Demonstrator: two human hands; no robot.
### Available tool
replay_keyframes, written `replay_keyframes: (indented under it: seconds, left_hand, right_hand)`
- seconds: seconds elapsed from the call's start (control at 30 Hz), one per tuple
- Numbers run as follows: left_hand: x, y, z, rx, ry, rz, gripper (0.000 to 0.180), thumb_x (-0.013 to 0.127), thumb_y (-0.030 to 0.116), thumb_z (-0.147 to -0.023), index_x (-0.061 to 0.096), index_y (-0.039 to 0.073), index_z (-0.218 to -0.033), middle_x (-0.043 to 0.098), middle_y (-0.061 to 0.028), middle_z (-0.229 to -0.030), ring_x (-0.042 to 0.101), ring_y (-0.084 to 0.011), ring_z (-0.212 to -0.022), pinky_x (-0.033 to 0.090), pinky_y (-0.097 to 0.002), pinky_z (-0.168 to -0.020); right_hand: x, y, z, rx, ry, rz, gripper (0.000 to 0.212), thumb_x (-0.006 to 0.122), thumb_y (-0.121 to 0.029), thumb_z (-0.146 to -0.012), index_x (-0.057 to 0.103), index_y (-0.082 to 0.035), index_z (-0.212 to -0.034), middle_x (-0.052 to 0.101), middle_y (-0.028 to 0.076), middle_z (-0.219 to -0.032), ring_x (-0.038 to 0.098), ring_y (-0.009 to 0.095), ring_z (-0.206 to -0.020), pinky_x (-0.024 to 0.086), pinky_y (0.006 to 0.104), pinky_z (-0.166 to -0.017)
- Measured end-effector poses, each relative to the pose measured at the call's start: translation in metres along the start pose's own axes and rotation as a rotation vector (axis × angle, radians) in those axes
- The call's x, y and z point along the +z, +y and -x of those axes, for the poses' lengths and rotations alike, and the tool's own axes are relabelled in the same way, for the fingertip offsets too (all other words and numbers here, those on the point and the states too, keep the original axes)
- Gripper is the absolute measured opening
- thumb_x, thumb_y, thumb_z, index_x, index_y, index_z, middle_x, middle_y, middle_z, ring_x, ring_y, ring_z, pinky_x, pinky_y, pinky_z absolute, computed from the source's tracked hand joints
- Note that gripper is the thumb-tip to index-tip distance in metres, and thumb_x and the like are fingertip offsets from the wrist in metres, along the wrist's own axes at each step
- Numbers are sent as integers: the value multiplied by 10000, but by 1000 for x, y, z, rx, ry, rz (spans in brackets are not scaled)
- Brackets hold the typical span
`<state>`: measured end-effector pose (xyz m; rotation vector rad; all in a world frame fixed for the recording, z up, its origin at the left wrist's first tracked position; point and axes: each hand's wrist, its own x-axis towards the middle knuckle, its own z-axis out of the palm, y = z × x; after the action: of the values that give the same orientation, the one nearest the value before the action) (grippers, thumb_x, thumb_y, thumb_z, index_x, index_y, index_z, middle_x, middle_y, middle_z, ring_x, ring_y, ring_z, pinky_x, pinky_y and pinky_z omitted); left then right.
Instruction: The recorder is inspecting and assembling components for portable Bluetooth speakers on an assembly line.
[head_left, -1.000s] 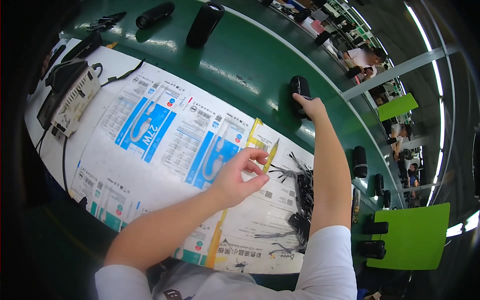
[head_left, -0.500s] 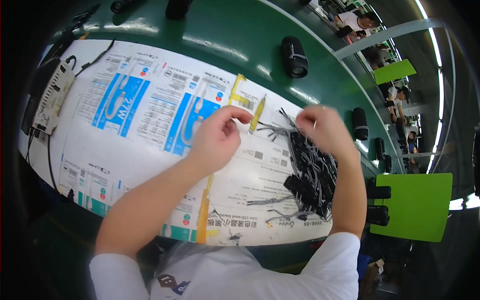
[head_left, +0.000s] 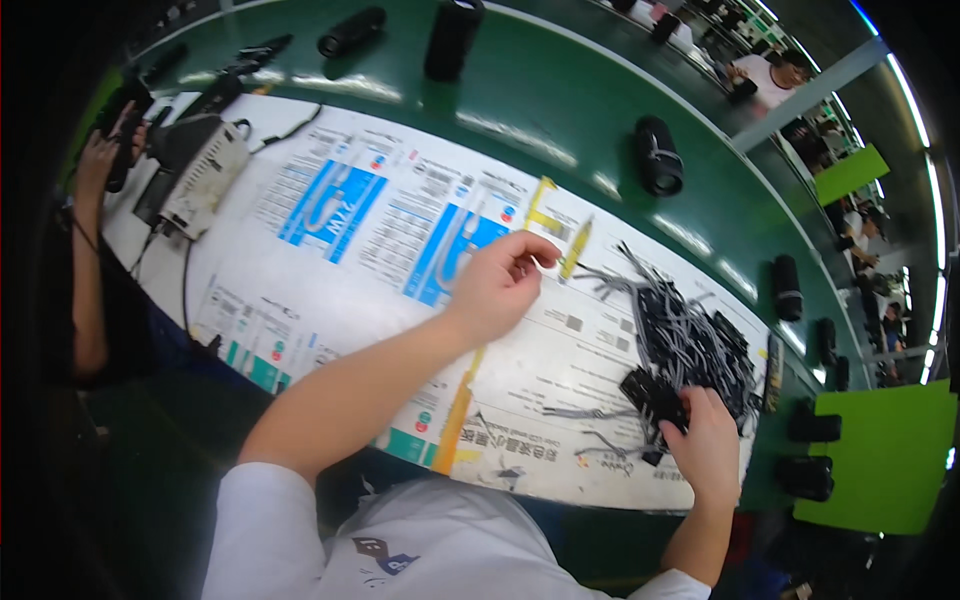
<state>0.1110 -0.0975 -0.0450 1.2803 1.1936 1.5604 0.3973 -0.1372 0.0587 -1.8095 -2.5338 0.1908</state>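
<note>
My left hand (head_left: 498, 285) is raised over the middle of the printed white sheets, its fingers curled and the thumb near the index finger. Whatever it holds, if anything, does not show. Beyond its fingertips lies a slim yellow pen-like tool (head_left: 577, 247). A heap of black and grey braided cords (head_left: 690, 335) lies on the right part of the white board (head_left: 560, 370). At the heap's near edge, my right hand (head_left: 708, 440) has thumb and fingers around a small black piece (head_left: 652, 398); its exact kind is unclear. Loose cord ends (head_left: 585, 412) reach leftward from it.
Several black cylindrical speakers, one with a grey strap (head_left: 660, 155), stand on the green table (head_left: 540, 100). A pale device box (head_left: 205, 178) with cables is at left, near another person's hand (head_left: 97, 160). Light-green panels (head_left: 880, 460) hang at right.
My right hand has come down from above the far end of the cord heap to its near edge. The view has shifted left, bringing another person's arm into sight.
</note>
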Motion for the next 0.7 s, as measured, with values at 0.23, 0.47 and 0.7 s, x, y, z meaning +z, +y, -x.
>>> replay_keyframes:
  seconds: [0.23, 0.47, 0.7]
  left_hand:
    - [-8, 13, -39, -158, 73, 130, 241, 533, -12, -779, 566, -4, -1017, 605, -80, -912, 569, -129, -862, 464, -244, -768]
    - [-87, -3, -169, 170, 411, -655, 581, 696, 111, -645, 466, 9, -1169, 506, -177, -1160, 502, -287, -1069, 420, -352, -918]
    - [-130, -40, -278, 206, 527, -800, 995, 784, 304, -592, 231, -26, -1350, 398, -255, -1280, 428, -373, -1184, 365, -397, -1004]
  right_hand:
    - [2, 14, -2, -6, 48, -135, 379, 720, -16, -607, 579, 8, -958, 562, 126, -851, 558, 278, -719, 462, 351, -657]
    - [5, 29, -10, -22, 21, -248, 438, 735, 5, -548, 583, 10, -959, 554, 104, -810, 499, 222, -610, 426, 319, -568]
    - [12, 57, -17, -315, 504, -439, 515, 709, -108, -573, 575, 24, -1052, 537, 141, -872, 522, 279, -761, 430, 350, -661]
